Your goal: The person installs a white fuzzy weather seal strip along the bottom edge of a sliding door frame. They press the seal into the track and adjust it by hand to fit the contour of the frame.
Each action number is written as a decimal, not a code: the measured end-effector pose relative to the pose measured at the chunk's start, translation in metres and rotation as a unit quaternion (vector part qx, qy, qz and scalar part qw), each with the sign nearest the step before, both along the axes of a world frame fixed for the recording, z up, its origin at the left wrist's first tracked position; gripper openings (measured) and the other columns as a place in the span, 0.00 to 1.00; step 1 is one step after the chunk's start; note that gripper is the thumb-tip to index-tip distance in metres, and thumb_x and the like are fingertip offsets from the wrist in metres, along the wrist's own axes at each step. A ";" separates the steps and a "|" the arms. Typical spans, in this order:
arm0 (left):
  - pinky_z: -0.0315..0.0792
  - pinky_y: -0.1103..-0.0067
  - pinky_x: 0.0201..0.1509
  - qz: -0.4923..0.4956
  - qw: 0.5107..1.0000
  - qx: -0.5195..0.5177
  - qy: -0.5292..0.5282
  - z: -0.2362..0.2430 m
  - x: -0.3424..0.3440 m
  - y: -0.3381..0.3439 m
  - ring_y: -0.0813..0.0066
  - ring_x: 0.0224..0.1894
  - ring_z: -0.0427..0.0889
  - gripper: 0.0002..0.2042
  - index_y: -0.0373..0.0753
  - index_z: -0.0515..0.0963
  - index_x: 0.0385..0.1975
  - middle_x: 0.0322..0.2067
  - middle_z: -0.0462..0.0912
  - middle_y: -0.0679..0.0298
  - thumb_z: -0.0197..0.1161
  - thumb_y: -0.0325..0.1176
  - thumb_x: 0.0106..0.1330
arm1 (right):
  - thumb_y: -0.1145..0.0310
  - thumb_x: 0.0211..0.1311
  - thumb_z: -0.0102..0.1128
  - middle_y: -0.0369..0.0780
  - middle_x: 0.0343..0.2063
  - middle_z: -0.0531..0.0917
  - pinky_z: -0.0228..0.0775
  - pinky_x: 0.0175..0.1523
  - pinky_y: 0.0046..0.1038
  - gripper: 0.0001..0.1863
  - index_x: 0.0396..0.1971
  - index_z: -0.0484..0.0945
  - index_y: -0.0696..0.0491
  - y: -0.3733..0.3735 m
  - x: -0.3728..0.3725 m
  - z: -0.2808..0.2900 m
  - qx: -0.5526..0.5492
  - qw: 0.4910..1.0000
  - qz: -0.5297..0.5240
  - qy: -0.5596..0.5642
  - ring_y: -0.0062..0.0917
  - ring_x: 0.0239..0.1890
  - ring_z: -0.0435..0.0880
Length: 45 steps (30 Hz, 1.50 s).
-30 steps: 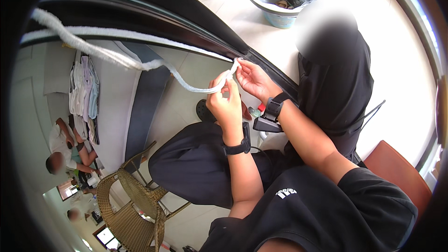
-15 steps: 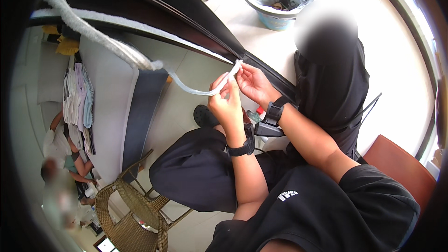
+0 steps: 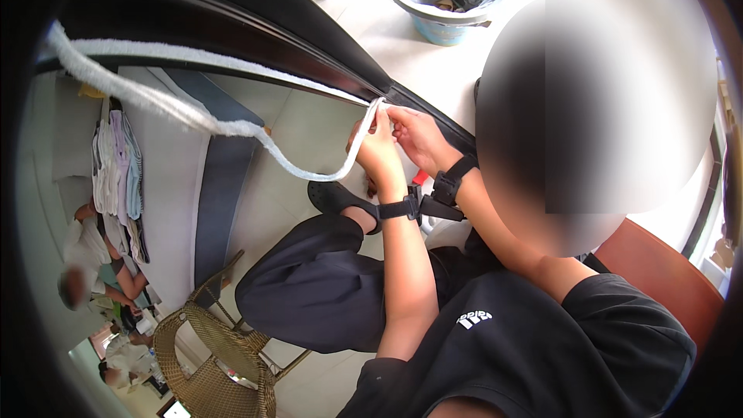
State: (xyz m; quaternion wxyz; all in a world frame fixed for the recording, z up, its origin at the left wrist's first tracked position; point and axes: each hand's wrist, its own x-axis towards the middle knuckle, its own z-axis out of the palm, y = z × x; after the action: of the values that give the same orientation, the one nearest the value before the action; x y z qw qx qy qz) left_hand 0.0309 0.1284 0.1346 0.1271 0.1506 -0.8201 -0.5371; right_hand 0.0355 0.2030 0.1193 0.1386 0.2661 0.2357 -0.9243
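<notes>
A long, fuzzy white strip (image 3: 286, 166) hangs in a loose curve from the upper left down to my hands. My left hand (image 3: 375, 151) is closed, pinching it close to the corner of a dark frame (image 3: 325, 50). Beside it, my right hand (image 3: 422, 139) has thumb and fingers pressed together on the strip where it meets the frame; its fingertips are partly hidden. Another pale length (image 3: 232, 62) runs along the frame's lower edge. Both wrists wear black straps with small devices.
A lined bin (image 3: 437, 27) stands beyond the frame. Wicker chair (image 3: 217, 356) at lower left, hanging clothes (image 3: 116, 162) and people at far left. A brown seat back (image 3: 665, 271) is at right. A dark clog (image 3: 337, 201) is on my foot. A blurred patch covers the right side.
Both hands have shifted slightly left, staying near the frame's corner. The strip's slack sags lower beside my left hand. The blurred patch at right has grown.
</notes>
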 end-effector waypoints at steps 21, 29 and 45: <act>0.58 0.88 0.11 0.293 0.889 0.335 0.107 -0.022 -0.012 0.084 0.80 0.11 0.73 0.10 0.31 0.76 0.39 0.30 0.81 0.58 0.59 0.32 0.66 | 0.63 0.58 0.65 0.29 0.23 0.80 0.59 0.29 0.13 0.13 0.35 0.84 0.57 0.131 -0.031 0.166 0.598 0.768 0.037 0.225 0.08 0.24 0.69; 0.58 0.86 0.10 0.285 0.905 0.290 0.123 -0.032 -0.014 0.085 0.79 0.10 0.72 0.10 0.32 0.75 0.40 0.29 0.81 0.57 0.58 0.33 0.67 | 0.65 0.58 0.65 0.28 0.22 0.77 0.57 0.30 0.14 0.11 0.35 0.84 0.57 0.140 -0.024 0.165 0.545 0.811 0.022 0.211 0.10 0.23 0.66; 0.57 0.85 0.09 0.276 0.929 0.194 0.149 -0.036 -0.018 0.084 0.79 0.08 0.71 0.10 0.32 0.75 0.42 0.24 0.80 0.60 0.61 0.31 0.64 | 0.66 0.59 0.64 0.29 0.20 0.75 0.55 0.29 0.13 0.11 0.36 0.83 0.58 0.151 -0.015 0.176 0.519 0.824 -0.047 0.223 0.10 0.22 0.66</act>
State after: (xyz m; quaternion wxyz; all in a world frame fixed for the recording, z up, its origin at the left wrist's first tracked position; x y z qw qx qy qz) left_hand 0.0124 0.2123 0.0989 0.3591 0.3115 -0.5975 -0.6458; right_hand 0.0207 0.3542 0.2950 -0.1197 0.0958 0.6925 -0.7049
